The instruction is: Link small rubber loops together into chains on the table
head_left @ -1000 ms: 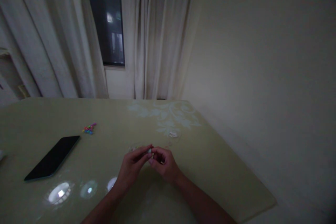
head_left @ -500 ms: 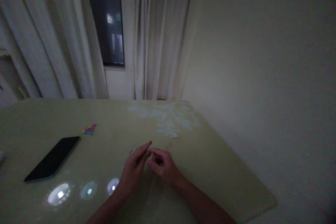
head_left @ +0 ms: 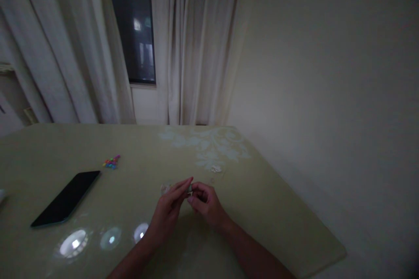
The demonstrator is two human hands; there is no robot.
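Observation:
My left hand point(head_left: 170, 205) and my right hand point(head_left: 207, 202) meet above the table, fingertips close together. Between them is a small pale object point(head_left: 190, 188), too small and dark to name. The left fingers are pressed together against one side of it. On the other side, my right thumb and index finger are bent around it. Just behind the left hand lies a small clear, glinting heap point(head_left: 166, 187). Beyond the right hand are a few small white pieces point(head_left: 216, 168) and a faint little ring-like thing point(head_left: 212, 180).
A black tablet point(head_left: 67, 198) lies flat at the left, with a pile of small colourful pieces point(head_left: 111, 162) behind it. The glossy table point(head_left: 278, 226) reflects lights near its front. A wall point(head_left: 327, 96) runs along the right; curtains point(head_left: 203, 52) hang at the back.
Both hands have shifted slightly to the right. More of the small pale object shows between the fingertips, and the right thumb has come closer to it.

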